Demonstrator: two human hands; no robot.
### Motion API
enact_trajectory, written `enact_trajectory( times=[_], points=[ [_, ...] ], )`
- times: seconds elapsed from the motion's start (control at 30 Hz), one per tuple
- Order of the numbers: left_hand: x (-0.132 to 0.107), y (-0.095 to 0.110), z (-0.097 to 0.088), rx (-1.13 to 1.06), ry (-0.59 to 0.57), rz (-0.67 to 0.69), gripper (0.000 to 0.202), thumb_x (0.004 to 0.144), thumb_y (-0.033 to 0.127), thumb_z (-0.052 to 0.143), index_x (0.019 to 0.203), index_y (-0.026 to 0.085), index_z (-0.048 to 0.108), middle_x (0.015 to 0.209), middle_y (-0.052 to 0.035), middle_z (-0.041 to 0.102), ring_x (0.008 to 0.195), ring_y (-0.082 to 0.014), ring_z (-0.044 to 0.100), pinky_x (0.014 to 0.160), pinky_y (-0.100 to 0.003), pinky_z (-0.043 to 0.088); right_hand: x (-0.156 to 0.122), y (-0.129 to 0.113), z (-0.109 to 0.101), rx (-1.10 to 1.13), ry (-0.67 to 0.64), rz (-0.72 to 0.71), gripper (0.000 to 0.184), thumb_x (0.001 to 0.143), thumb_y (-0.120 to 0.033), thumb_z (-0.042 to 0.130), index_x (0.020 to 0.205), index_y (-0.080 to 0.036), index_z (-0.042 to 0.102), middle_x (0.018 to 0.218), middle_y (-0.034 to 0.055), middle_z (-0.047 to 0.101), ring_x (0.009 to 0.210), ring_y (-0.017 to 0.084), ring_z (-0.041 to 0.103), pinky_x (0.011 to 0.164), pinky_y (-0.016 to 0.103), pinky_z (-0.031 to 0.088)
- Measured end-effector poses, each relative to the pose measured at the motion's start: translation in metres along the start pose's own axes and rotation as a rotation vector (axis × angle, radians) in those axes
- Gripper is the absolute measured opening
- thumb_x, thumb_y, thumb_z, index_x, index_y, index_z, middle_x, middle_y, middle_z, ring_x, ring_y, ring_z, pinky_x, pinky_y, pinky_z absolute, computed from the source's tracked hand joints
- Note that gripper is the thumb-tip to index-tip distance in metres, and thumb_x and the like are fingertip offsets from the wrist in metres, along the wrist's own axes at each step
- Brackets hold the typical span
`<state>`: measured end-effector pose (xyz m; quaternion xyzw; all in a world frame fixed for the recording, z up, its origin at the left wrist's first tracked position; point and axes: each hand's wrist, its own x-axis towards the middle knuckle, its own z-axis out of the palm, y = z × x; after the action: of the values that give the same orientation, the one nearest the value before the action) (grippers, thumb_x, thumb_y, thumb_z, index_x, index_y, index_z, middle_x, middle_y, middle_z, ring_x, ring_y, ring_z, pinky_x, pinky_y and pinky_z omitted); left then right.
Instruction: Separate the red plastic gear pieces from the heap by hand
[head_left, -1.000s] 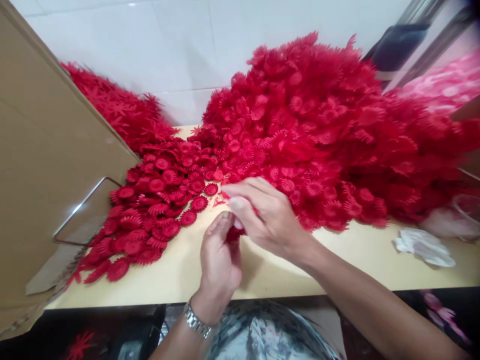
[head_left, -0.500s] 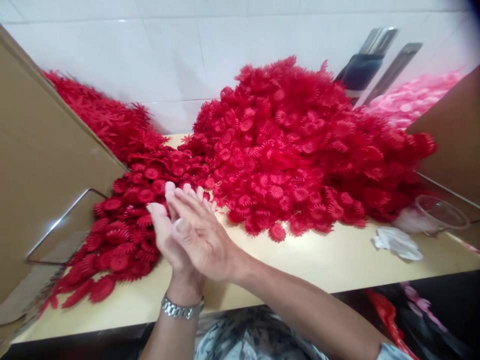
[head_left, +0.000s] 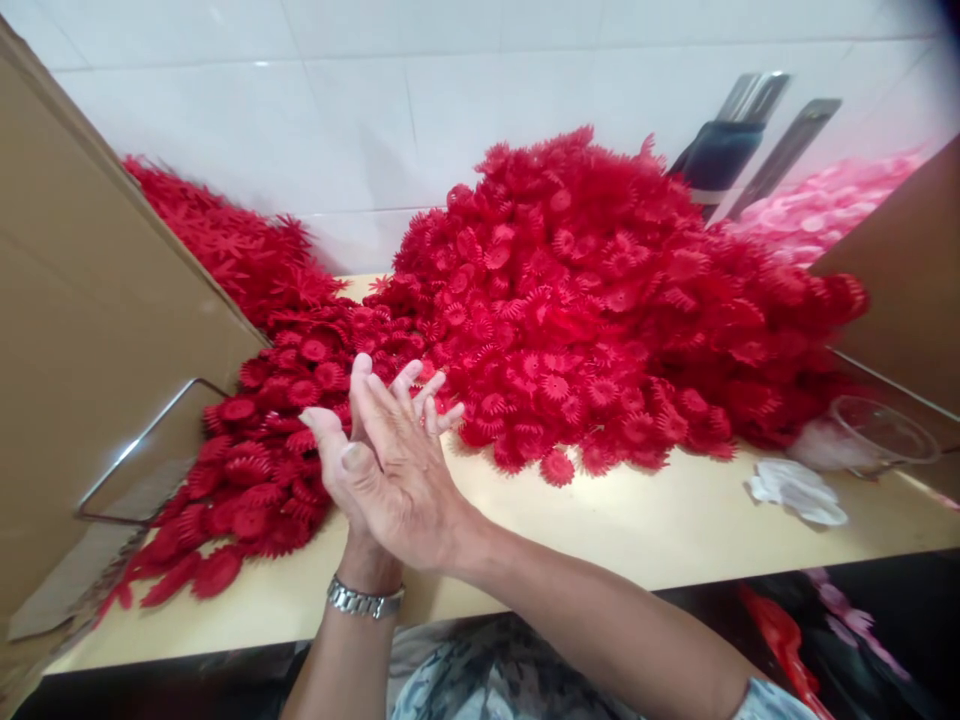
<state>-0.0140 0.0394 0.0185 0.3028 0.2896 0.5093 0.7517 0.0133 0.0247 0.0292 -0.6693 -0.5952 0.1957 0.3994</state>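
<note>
My left hand (head_left: 334,470), with a metal-band watch (head_left: 365,598) at its wrist, is palm to palm with my right hand (head_left: 416,490), which lies over it. The fingers of both are stretched out, the left fingertips showing spread beyond the right hand. No object shows between the palms, though the contact area is hidden. Both hands are above the table, in front of a heap of red fringed flower pieces (head_left: 555,290). Just left of them lies a smaller pile of darker red round pieces (head_left: 251,470).
Cardboard panels stand at the left (head_left: 97,250) and right (head_left: 900,260), and a bent metal wire (head_left: 139,440) leans on the left one. Crumpled white tissue (head_left: 799,492) and a clear plastic cup (head_left: 877,430) lie at the right. Pink pieces (head_left: 832,205) are heaped behind.
The hands are still pressed together, having rubbed slightly against each other. The left fingers now show more spread out past the right hand. The view has shifted slightly.
</note>
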Motion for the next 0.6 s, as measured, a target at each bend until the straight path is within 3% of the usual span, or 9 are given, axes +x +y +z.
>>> enact_trajectory(
  times=[0.1,0.23,0.33,0.43,0.5,0.6],
  points=[
    [0.005,-0.005,0.006,-0.189,-0.152,0.112,0.058,0.079,0.066,0.03,0.122,0.034,0.052,0.138,0.0005,0.045,0.134,-0.0239,0.025,0.108,-0.049,0.02,0.008,0.007,-0.013,0.107,-0.06,-0.023,0.062,0.091,-0.053,0.024,0.143,-0.021,0.017,0.15,0.0037,0.018,0.139,0.021,0.006,0.113,0.048,0.006],
    [0.007,-0.006,0.015,-0.246,-0.162,0.167,0.062,0.08,0.065,0.031,0.125,0.027,0.051,0.142,-0.0027,0.04,0.135,-0.0222,0.022,0.112,-0.045,0.012,0.021,0.013,-0.017,0.173,-0.029,-0.039,0.061,0.09,-0.055,0.025,0.142,-0.025,0.019,0.149,0.0023,0.021,0.139,0.019,0.007,0.112,0.048,0.003],
    [0.004,-0.006,0.017,-0.227,-0.157,0.226,0.059,0.083,0.061,0.03,0.124,0.025,0.052,0.141,-0.0033,0.041,0.134,-0.0204,0.026,0.112,-0.041,0.014,0.028,0.015,-0.012,0.181,-0.044,-0.058,0.06,0.089,-0.056,0.023,0.142,-0.027,0.019,0.148,0.0009,0.023,0.138,0.02,0.009,0.111,0.051,0.005],
    [0.0,-0.007,0.014,-0.192,-0.091,0.252,0.053,0.085,0.056,0.035,0.121,0.022,0.055,0.135,-0.0058,0.049,0.129,-0.022,0.036,0.111,-0.041,0.019,0.031,0.016,-0.008,0.15,-0.003,-0.056,0.054,0.091,-0.053,0.023,0.14,-0.029,0.026,0.138,0.0012,0.043,0.132,0.02,0.029,0.109,0.048,0.015],
    [-0.002,-0.009,0.01,-0.177,-0.045,0.241,0.049,0.086,0.052,0.038,0.119,0.022,0.056,0.13,-0.0071,0.054,0.124,-0.0239,0.043,0.109,-0.044,0.022,0.032,0.019,-0.007,0.099,0.043,-0.074,0.048,0.093,-0.049,0.023,0.135,-0.03,0.037,0.121,0.0015,0.059,0.118,0.019,0.046,0.104,0.044,0.025],
    [-0.005,-0.012,0.004,-0.172,-0.03,0.183,0.049,0.086,0.052,0.037,0.118,0.021,0.058,0.125,-0.0084,0.058,0.121,-0.0248,0.046,0.106,-0.043,0.027,0.035,0.027,-0.006,0.012,0.098,-0.119,0.046,0.094,-0.045,0.021,0.121,-0.028,0.054,0.097,0.002,0.069,0.094,0.018,0.059,0.091,0.038,0.036]
  ],
)
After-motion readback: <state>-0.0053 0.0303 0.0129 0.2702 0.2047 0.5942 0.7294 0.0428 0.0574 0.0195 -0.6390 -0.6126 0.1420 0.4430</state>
